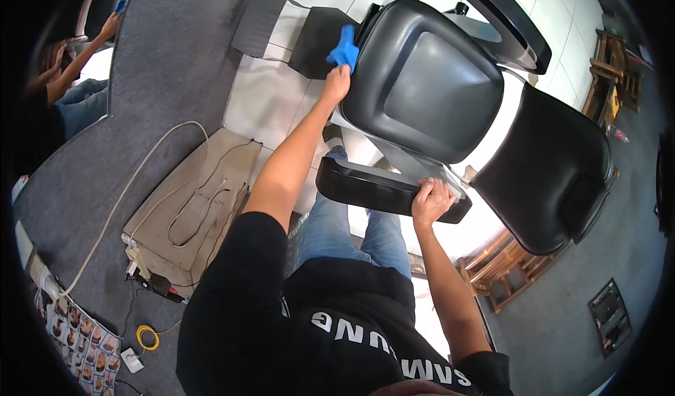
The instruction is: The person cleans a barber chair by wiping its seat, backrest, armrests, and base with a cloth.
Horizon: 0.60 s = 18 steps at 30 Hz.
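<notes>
Left hand [337,85]: clamped on a bunched blue cloth [344,47], fingers wrapped around its lower end.
Blue cloth: at the seat's outer edge, on the side away from the backrest, its loose end sticking up past the fist.
Right hand [432,200]: closed over the near armrest [365,186], toward its backrest end, fingers curled across the inner edge.
Salon-style chair: black padded seat [439,80] with a raised centre panel, black backrest [555,171] to the right, 2 armrests counting the curved far armrest [503,16].
Shirt [344,283]: black, white capitals upside down from this view; "SAM" and "UNG" can be read, with a fold between them, matching the brand name SAMSUNG.
Strip by the left thigh [298,240]: bears lettering, partly covered and too small to read.
Poster [81,343]: rows of small portraits, lower left; any wording too small to read.
Mirror [77,94]: upper left, reflecting the person's arm and jeans.
Floor at left: tan board [200,206] with cables lying across it; 1 yellow cable coil [147,338] near a white adapter [131,360].
Right side: wooden furniture [506,269] below the backrest; clear bottle [619,134] beyond it.
</notes>
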{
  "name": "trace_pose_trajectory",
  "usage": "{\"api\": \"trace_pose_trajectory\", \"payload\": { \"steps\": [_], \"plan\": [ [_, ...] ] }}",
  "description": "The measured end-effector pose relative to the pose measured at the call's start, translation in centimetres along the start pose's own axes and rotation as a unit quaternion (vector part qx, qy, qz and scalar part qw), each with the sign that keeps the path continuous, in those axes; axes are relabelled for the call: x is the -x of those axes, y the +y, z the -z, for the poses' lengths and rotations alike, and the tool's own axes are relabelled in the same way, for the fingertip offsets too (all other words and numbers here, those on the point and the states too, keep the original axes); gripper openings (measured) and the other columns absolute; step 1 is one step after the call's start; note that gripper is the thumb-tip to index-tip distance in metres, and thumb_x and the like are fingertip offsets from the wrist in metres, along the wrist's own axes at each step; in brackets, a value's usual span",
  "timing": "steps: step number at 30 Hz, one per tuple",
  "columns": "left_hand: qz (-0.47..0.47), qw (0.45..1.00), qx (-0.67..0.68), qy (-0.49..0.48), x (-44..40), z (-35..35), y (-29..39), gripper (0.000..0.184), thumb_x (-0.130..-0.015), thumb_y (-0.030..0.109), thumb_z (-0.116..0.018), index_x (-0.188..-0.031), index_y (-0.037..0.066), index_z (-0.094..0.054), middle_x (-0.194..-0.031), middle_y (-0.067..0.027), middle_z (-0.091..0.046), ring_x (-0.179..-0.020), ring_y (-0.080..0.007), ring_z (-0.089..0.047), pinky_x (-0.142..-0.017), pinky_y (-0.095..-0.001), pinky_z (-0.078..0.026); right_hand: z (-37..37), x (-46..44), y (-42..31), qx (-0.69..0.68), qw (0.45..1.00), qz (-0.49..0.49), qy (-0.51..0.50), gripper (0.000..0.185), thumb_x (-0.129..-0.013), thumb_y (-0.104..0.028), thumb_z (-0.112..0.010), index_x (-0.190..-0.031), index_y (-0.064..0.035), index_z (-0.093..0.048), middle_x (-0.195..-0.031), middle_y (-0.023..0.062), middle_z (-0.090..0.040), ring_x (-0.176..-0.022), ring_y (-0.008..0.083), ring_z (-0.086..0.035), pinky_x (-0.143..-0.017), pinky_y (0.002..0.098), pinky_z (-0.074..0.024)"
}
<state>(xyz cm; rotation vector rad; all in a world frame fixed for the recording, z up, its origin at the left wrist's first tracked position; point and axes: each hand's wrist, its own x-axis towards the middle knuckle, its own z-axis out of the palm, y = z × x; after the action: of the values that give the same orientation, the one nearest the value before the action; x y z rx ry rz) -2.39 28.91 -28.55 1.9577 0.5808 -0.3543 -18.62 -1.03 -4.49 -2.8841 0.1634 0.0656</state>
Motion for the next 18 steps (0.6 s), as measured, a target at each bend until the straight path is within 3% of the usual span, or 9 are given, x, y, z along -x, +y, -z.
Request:
{"api": "trace_pose_trajectory", "payload": {
  "steps": [3,6,8,9,10,12,15,18],
  "plan": [
    [-0.025,1.000,0.008,0.000,4.3,1.7,-0.6,0.052,-0.103,0.037,-0.036,-0.096,-0.006,-0.064,-0.101,-0.0361,-0.065,-0.099,-0.0567,-0.060,-0.088,-0.0605,-0.046,-0.1,-0.3,-0.2,0.004,1.000,0.000,0.007,0.031,-0.097,-0.016,-0.053,-0.070,-0.0118,-0.068,-0.073,0.0030,-0.066,-0.075,0.0254,-0.060,-0.084,0.0423,-0.0388],
    [-0.034,0.992,-0.055,-0.112,7.4,3.2,-4.0,0.055,-0.103,0.038,-0.034,-0.093,-0.007,-0.064,-0.101,-0.0376,-0.065,-0.099,-0.0566,-0.060,-0.089,-0.0603,-0.046,-0.2,-0.1,-0.1,0.008,1.000,-0.003,0.010,0.031,-0.096,-0.016,-0.053,-0.070,-0.0121,-0.068,-0.073,0.0030,-0.066,-0.076,0.0254,-0.060,-0.084,0.0430,-0.0390],
    [0.019,0.971,-0.135,-0.197,11.0,4.7,-5.1,0.060,-0.102,0.041,-0.033,-0.094,-0.007,-0.066,-0.099,-0.0380,-0.064,-0.099,-0.0528,-0.063,-0.089,-0.0583,-0.047,-0.3,-0.1,-0.1,0.005,1.000,0.007,0.021,0.031,-0.096,-0.016,-0.053,-0.069,-0.0118,-0.067,-0.073,0.0030,-0.066,-0.076,0.0257,-0.060,-0.083,0.0429,-0.0392],
    [0.081,0.973,-0.093,-0.194,12.9,5.3,-6.1,0.061,-0.102,0.043,-0.033,-0.101,-0.007,-0.068,-0.104,-0.0355,-0.066,-0.104,-0.0478,-0.065,-0.093,-0.0548,-0.047,-0.3,0.0,0.0,0.003,1.000,0.011,0.027,0.031,-0.096,-0.016,-0.054,-0.069,-0.0117,-0.067,-0.073,0.0031,-0.066,-0.076,0.0258,-0.059,-0.083,0.0429,-0.0393],
    [0.142,0.970,-0.051,-0.191,14.7,5.6,-7.5,0.064,-0.102,0.045,-0.032,-0.108,-0.006,-0.069,-0.108,-0.0329,-0.068,-0.108,-0.0429,-0.066,-0.096,-0.0513,-0.048,-0.3,0.0,0.1,0.002,0.999,0.013,0.029,0.030,-0.096,-0.016,-0.054,-0.069,-0.0113,-0.067,-0.073,0.0032,-0.066,-0.076,0.0258,-0.059,-0.083,0.0428,-0.0393],
    [0.269,0.959,0.092,-0.012,17.7,4.2,-13.7,0.068,-0.102,0.052,-0.033,-0.124,-0.002,-0.068,-0.124,-0.0225,-0.071,-0.116,-0.0371,-0.065,-0.100,-0.0488,-0.049,-0.4,0.0,0.2,0.002,0.999,0.013,0.035,0.029,-0.096,-0.017,-0.055,-0.070,-0.0104,-0.067,-0.073,0.0036,-0.065,-0.076,0.0259,-0.059,-0.082,0.0426,-0.0395],
    [0.339,0.899,0.278,-0.004,20.3,5.5,-19.8,0.068,-0.103,0.052,-0.035,-0.139,0.002,-0.062,-0.141,-0.0147,-0.063,-0.132,-0.0288,-0.057,-0.112,-0.0447,-0.041,-0.8,0.2,0.6,0.021,0.998,0.019,0.051,0.028,-0.096,-0.017,-0.056,-0.072,-0.0085,-0.067,-0.074,0.0048,-0.067,-0.076,0.0259,-0.060,-0.081,0.0422,-0.0397],
    [0.337,0.910,0.235,0.047,22.7,8.5,-13.2,0.070,-0.102,0.052,-0.036,-0.146,0.002,-0.057,-0.147,-0.0153,-0.058,-0.139,-0.0271,-0.050,-0.116,-0.0426,-0.037,-0.8,0.3,0.5,0.019,0.996,0.036,0.074,0.026,-0.095,-0.017,-0.057,-0.074,-0.0066,-0.068,-0.076,0.0069,-0.069,-0.076,0.0265,-0.062,-0.079,0.0423,-0.0404]
  ]
}}
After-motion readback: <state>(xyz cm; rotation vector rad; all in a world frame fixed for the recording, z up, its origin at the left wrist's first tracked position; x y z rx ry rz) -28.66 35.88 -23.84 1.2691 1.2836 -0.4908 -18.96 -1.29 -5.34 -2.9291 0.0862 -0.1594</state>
